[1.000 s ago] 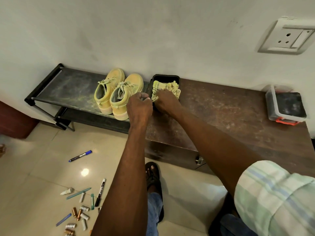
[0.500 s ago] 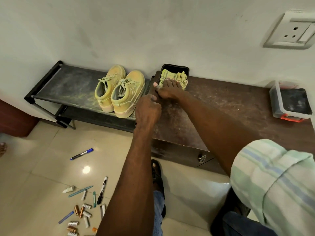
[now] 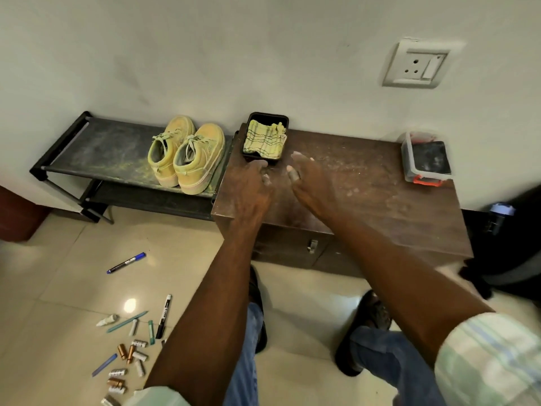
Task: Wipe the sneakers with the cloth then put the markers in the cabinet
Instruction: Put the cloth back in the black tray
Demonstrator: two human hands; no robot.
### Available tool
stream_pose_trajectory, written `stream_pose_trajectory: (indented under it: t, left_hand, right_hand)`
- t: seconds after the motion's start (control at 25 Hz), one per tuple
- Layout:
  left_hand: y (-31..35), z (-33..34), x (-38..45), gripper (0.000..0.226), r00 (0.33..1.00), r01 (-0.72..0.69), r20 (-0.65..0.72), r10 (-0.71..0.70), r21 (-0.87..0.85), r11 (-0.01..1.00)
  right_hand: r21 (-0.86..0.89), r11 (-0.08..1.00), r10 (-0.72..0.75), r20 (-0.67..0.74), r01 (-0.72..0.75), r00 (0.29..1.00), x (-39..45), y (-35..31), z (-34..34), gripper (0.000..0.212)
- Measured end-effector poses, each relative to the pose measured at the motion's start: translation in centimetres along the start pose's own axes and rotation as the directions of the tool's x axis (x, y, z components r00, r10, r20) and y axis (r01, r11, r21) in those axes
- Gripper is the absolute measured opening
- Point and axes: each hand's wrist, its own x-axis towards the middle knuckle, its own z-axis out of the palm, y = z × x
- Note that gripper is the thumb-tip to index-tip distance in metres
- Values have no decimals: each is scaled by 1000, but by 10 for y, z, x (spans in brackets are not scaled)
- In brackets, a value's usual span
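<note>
Two yellow-green sneakers (image 3: 187, 155) stand side by side on a black shoe rack (image 3: 87, 142). A yellow checked cloth (image 3: 265, 139) lies folded in a black tray (image 3: 251, 118) at the back left corner of the brown cabinet (image 3: 366, 194). My left hand (image 3: 253, 186) and my right hand (image 3: 310, 183) hover over the cabinet top just in front of the tray, both with nothing in them and fingers loosely apart. Several markers lie scattered on the floor at the lower left: a blue-capped marker (image 3: 126, 262), a black marker (image 3: 164, 316) and a pile of short ones (image 3: 128, 356).
A clear plastic box with an orange latch (image 3: 424, 161) sits at the cabinet's back right. The cabinet front has a metal handle (image 3: 313, 246). A wall socket (image 3: 415, 64) is above. My sandalled feet (image 3: 371, 317) stand on the tiled floor before the cabinet.
My right hand has let go of the cloth and drawn back from the tray. My left hand has moved right, from beside the sneakers to the cabinet top.
</note>
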Motion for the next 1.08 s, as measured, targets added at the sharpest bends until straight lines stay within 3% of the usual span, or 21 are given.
stream_pose_trajectory:
  t: [0.16, 0.28, 0.44, 0.72, 0.84, 0.92, 1.0, 1.08]
  left_hand:
    - [36, 11, -85, 29, 991, -121, 51, 124, -56, 991]
    - [34, 23, -154, 32, 971, -154, 185, 152, -5, 988]
    - [19, 22, -228, 44, 949, -107, 300, 98, 11, 994]
    - [26, 21, -225, 41, 921, 110, 370, -119, 45, 993]
    - [18, 36, -204, 21, 886, 208, 413, -213, 59, 976]
    - [12, 48, -191, 7, 863, 201, 449, -231, 113, 973]
    - [9, 62, -174, 23, 847, 209, 470, -249, 135, 968]
    - [6, 79, -153, 18, 831, 283, 471, -295, 97, 954]
  right_hand:
    - [37, 984, 178, -99, -176, 979, -113, 11, -48, 25]
    - [-18, 940, 339, -38, -340, 940, -180, 16, -63, 23]
    - [-101, 911, 407, 56, -401, 912, -247, 16, -83, 22]
    - [-209, 897, 423, 156, -388, 893, -244, 27, -106, 34]
    - [-256, 892, 424, 187, -373, 886, -230, 45, -93, 38]
    - [-281, 894, 415, 227, -349, 881, -223, 56, -82, 36]
    - [-300, 896, 406, 253, -328, 878, -211, 69, -72, 31]
    - [-327, 898, 379, 239, -293, 894, -194, 81, -63, 28]
